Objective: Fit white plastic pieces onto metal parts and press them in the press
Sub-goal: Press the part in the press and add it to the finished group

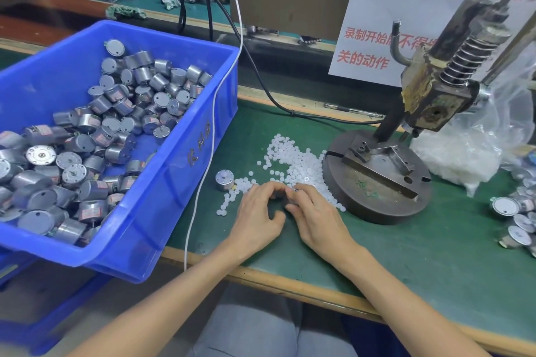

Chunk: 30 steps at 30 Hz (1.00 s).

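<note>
Left hand and right hand jointly pinch a mostly hidden small part; the press base lies just right, nearer the right hand.

the bin was smooth, glossy blue plastic. the metal parts heaped in it were dull grey metal with a soft brushed sheen. the white plastic pieces looked milky, half translucent and matt. the press was dark bare metal, stained, its head crusted with a flaking yellowish coat. its spring was brighter, and its round base was rough and dull. the table top was a matt green covering edged in bare wood. the sign was white paper. the bag was clear, crinkled, glossy film.
</note>
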Tool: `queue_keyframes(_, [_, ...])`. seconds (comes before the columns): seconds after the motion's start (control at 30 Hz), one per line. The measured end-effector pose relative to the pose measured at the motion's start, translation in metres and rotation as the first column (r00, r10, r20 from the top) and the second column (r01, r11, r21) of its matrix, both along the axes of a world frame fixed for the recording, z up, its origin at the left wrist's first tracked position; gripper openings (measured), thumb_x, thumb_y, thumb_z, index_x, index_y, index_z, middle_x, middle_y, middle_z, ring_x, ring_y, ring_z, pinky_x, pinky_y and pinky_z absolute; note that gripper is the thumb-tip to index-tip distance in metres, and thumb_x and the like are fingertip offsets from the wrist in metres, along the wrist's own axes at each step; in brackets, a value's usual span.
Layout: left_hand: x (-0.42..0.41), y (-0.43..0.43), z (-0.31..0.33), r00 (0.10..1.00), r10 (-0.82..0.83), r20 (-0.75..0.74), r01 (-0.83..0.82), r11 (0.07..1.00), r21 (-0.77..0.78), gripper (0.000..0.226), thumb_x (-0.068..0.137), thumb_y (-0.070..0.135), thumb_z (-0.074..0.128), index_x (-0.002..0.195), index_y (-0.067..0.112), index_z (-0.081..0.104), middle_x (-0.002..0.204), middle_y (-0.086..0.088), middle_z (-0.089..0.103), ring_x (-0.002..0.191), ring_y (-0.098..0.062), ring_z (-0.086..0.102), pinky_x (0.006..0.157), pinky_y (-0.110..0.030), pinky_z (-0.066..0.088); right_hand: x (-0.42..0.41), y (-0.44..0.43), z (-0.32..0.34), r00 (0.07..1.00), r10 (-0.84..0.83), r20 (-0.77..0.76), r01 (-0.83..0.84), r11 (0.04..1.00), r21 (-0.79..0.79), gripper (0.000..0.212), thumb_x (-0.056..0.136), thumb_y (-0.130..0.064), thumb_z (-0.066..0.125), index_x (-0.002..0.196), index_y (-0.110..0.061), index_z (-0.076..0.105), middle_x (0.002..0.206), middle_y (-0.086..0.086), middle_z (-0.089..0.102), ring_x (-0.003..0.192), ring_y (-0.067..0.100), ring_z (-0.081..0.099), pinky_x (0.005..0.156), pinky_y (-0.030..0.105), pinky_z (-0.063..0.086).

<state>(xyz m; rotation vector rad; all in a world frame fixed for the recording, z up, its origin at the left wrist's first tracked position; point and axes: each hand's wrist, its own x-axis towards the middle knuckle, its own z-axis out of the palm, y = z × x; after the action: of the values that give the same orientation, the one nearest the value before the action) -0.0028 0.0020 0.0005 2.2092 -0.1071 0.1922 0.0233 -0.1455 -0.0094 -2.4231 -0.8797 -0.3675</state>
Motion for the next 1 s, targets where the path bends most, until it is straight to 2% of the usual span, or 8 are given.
queue_keyframes(0.13, [0.002, -0.002, -0.001, 1.000, -0.022, 0.012, 0.021, 0.999, 0.045, 0.036, 0.075, 0.015, 0.067, 0.109, 0.023, 0.058, 0.098, 0.015, 0.058, 0.096, -0.009, 0.049, 0.092, -0.029, 0.036, 0.000, -0.003, -0.004, 0.993, -0.009, -0.116, 0.022, 0.993, 0.114, 0.018, 0.093, -0.013, 0.049, 0.108, -0.007, 0.057, 0.104, 0.007, 0.060, 0.091, 0.018, 0.061, 0.075, 0.030, 0.050])
queue_keyframes(0.23, [0.007, -0.009, 0.002, 0.999, -0.026, 0.028, 0.027, 1.000, -0.011, 0.040, 0.073, 0.029, 0.077, 0.108, 0.026, 0.060, 0.096, 0.018, 0.058, 0.093, -0.005, 0.051, 0.089, -0.024, 0.036, -0.001, -0.005, -0.002, 0.905, -0.040, -0.424, 0.232, 0.881, 0.411, 0.019, 0.096, -0.010, 0.051, 0.108, -0.025, 0.053, 0.097, -0.008, 0.064, 0.084, -0.002, 0.062, 0.075, 0.010, 0.044])
queue_keyframes(0.3, [0.013, -0.017, 0.008, 0.999, -0.010, 0.047, 0.014, 0.996, -0.088, 0.037, 0.072, 0.030, 0.078, 0.105, 0.027, 0.062, 0.092, 0.019, 0.058, 0.090, -0.001, 0.052, 0.085, -0.020, 0.037, -0.001, -0.004, 0.001, 0.773, 0.103, -0.626, 0.440, 0.624, 0.646, 0.018, 0.096, -0.006, 0.048, 0.112, -0.013, 0.055, 0.090, -0.001, 0.069, 0.079, 0.007, 0.068, 0.071, 0.018, 0.051])
queue_keyframes(0.4, [0.024, -0.037, 0.019, 0.993, -0.004, 0.120, 0.022, 0.988, -0.154, 0.031, 0.073, 0.023, 0.078, 0.100, 0.023, 0.065, 0.095, 0.015, 0.060, 0.094, -0.003, 0.053, 0.084, -0.019, 0.039, -0.001, -0.006, 0.015, 0.619, 0.431, -0.657, 0.659, 0.169, 0.733, 0.022, 0.098, -0.006, 0.039, 0.112, 0.002, 0.054, 0.090, 0.014, 0.070, 0.079, 0.026, 0.071, 0.066, 0.028, 0.056])
queue_keyframes(0.47, [0.031, -0.051, 0.025, 0.988, -0.041, 0.150, 0.064, 0.986, -0.155, 0.028, 0.074, 0.023, 0.077, 0.100, 0.022, 0.065, 0.097, 0.016, 0.060, 0.098, -0.002, 0.052, 0.087, -0.020, 0.039, -0.001, -0.014, 0.026, 0.604, 0.478, -0.637, 0.699, 0.065, 0.712, 0.026, 0.100, -0.007, 0.036, 0.111, 0.004, 0.055, 0.093, 0.014, 0.071, 0.085, 0.030, 0.070, 0.066, 0.029, 0.057])
queue_keyframes(0.6, [0.048, -0.074, 0.034, 0.975, -0.144, 0.167, 0.161, 0.982, -0.096, 0.027, 0.075, 0.027, 0.076, 0.099, 0.028, 0.064, 0.094, 0.025, 0.058, 0.098, 0.005, 0.049, 0.091, -0.016, 0.033, -0.002, -0.040, 0.041, 0.636, 0.388, -0.667, 0.702, 0.069, 0.709, 0.024, 0.100, -0.007, 0.036, 0.111, 0.000, 0.057, 0.099, 0.018, 0.071, 0.092, 0.035, 0.068, 0.069, 0.033, 0.059])
queue_keyframes(0.73, [0.069, -0.099, 0.042, 0.961, -0.185, 0.208, 0.192, 0.981, -0.013, 0.028, 0.075, 0.032, 0.075, 0.101, 0.027, 0.065, 0.088, 0.032, 0.052, 0.093, 0.004, 0.047, 0.088, -0.022, 0.036, 0.002, -0.065, 0.050, 0.665, 0.255, -0.702, 0.713, 0.064, 0.698, 0.022, 0.098, -0.002, 0.039, 0.113, -0.005, 0.055, 0.095, 0.020, 0.070, 0.078, 0.028, 0.070, 0.056, 0.031, 0.056])
queue_keyframes(1.0, [0.110, -0.136, 0.039, 0.952, -0.151, 0.265, 0.108, 0.979, 0.171, 0.031, 0.077, 0.036, 0.070, 0.105, 0.024, 0.065, 0.107, 0.010, 0.056, 0.104, -0.010, 0.039, 0.082, -0.021, 0.021, 0.009, -0.105, 0.052, 0.697, 0.006, -0.717, 0.704, 0.189, 0.685, 0.022, 0.095, 0.004, 0.042, 0.104, -0.010, 0.056, 0.086, 0.014, 0.072, 0.071, 0.027, 0.070, 0.049, 0.028, 0.053])
